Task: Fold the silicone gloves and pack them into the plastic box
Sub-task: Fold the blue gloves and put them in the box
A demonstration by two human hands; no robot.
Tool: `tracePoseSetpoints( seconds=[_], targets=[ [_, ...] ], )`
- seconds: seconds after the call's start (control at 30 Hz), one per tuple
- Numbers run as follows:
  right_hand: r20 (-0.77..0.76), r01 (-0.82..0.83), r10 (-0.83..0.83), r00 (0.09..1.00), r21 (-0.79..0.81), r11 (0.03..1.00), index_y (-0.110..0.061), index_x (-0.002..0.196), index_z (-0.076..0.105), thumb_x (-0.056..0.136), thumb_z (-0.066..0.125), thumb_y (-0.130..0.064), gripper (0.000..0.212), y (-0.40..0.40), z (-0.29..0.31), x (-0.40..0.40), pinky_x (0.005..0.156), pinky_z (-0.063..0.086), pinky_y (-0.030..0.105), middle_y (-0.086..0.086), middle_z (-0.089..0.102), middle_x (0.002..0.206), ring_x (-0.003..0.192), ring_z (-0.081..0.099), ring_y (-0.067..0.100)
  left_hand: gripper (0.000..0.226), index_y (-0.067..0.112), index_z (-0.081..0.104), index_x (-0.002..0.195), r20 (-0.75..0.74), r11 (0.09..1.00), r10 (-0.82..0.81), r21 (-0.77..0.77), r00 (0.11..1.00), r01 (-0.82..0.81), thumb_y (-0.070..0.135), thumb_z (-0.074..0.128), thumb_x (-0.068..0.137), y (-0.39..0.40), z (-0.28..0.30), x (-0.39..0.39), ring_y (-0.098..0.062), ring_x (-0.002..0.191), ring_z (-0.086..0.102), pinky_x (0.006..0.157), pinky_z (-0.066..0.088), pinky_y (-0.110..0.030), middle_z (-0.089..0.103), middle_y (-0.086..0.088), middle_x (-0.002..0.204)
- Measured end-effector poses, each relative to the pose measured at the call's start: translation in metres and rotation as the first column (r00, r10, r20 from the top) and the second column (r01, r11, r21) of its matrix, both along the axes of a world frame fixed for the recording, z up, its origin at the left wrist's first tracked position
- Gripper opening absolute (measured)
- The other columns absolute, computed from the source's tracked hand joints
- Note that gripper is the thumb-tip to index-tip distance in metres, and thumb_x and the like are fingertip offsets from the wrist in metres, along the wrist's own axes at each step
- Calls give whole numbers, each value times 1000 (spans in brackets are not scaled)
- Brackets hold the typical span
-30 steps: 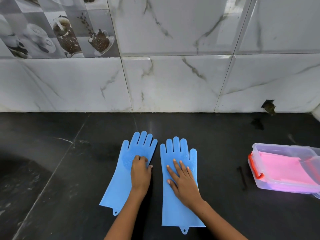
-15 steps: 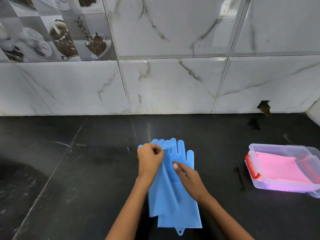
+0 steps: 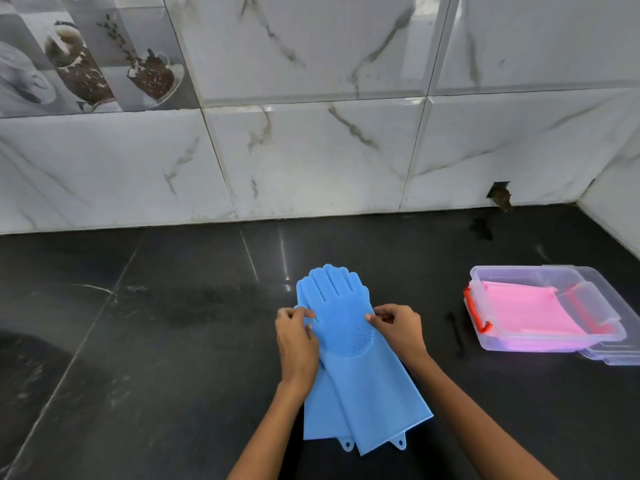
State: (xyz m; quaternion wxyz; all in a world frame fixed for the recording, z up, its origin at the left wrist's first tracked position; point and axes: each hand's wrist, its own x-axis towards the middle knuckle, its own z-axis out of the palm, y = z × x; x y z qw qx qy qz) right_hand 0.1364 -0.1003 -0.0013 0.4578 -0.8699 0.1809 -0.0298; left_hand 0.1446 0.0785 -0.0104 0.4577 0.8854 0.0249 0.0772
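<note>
Two blue silicone gloves lie stacked one on the other on the black counter, fingers pointing to the wall, cuffs fanned apart near me. My left hand pinches the stack's left edge at the palm. My right hand pinches the right edge at the same height. The clear plastic box with a red latch stands open to the right, with pink folded material inside.
The marble-tiled wall runs along the back of the counter and turns at the far right corner. A clear lid lies under or beside the box. A dark streak marks the counter left of the box.
The left glove was lifted over and laid on the right glove. Both hands moved to the stack's side edges.
</note>
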Motion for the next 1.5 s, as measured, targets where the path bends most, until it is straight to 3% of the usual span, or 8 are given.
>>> tracePoseSetpoints(
  seconds=[0.23, 0.5, 0.83, 1.0, 1.1, 1.2, 1.3, 1.5],
  targets=[
    [13, 111, -111, 994, -51, 992, -10, 87, 74, 81, 71, -18, 11, -19, -15, -7, 61, 41, 13, 0, 72, 79, 73, 64, 10, 23, 8, 55, 79, -107, 999, -27, 20, 994, 30, -14, 48, 77, -3, -7, 1, -17, 76, 48, 61, 38, -14, 45, -6, 94],
    [73, 338, -330, 941, -168, 926, -3, 88, 70, 84, 68, -14, 11, -43, -26, -36, 68, 46, 28, 11, 71, 83, 71, 58, 19, 23, 7, 56, 73, -138, 1000, -13, -6, 990, 13, -15, 50, 77, -5, -13, 8, -16, 73, 50, 59, 36, -13, 57, -9, 85],
    [104, 484, -477, 873, -53, 874, 2, 90, 68, 85, 65, -8, 12, -47, -27, -32, 72, 47, 30, 19, 71, 89, 73, 58, 22, 26, 0, 63, 74, -156, 998, 57, -14, 986, -60, -18, 44, 75, 31, -14, 17, -26, 79, 59, 64, 49, -29, 62, -15, 84],
    [92, 255, -241, 966, -480, 839, -4, 117, 57, 82, 69, -18, 39, -24, -25, -35, 83, 52, 47, 18, 56, 119, 109, 54, 34, 32, 6, 62, 114, -20, 925, 62, 376, 998, -50, -5, 54, 85, 40, -13, 8, -27, 112, 50, 83, 50, -34, 56, -14, 121],
    [78, 28, 28, 997, -633, 774, -11, 135, 47, 87, 63, -29, 53, 3, -30, -36, 109, 30, 53, 20, 38, 145, 136, 34, 39, 49, 19, 35, 145, -28, 808, -312, 519, 950, 281, 25, 45, 97, 22, -20, 6, -27, 145, 17, 118, 16, -38, 20, -9, 157],
    [-78, -176, 165, 983, -643, 745, -25, 147, 24, 91, 7, -60, 68, 21, -36, -29, 117, 6, 48, 11, 9, 158, 146, 5, 30, 55, 32, 7, 150, -160, 642, -498, 593, 852, 486, 42, 28, 101, 7, -36, 6, -18, 147, -11, 117, -10, -33, -9, 2, 160],
    [-143, -227, 178, 974, -681, 696, -28, 149, 8, 70, -30, -66, 95, 18, -43, -20, 117, 5, 49, 7, 1, 160, 147, 0, 27, 53, 38, 4, 149, -143, 681, -419, 604, 897, 414, 47, 23, 100, 0, -48, 1, -16, 148, -8, 119, -4, -36, -5, 5, 160],
    [-181, -292, 232, 956, -674, 678, -37, 147, -2, 95, 19, -55, 58, 9, -56, -28, 118, -1, 41, -2, -1, 160, 147, -3, 20, 51, 37, 12, 149, -73, 770, -258, 587, 963, 251, 44, 25, 100, -7, -48, 0, -17, 148, -2, 119, -1, -36, 5, 3, 160]
  ],
)
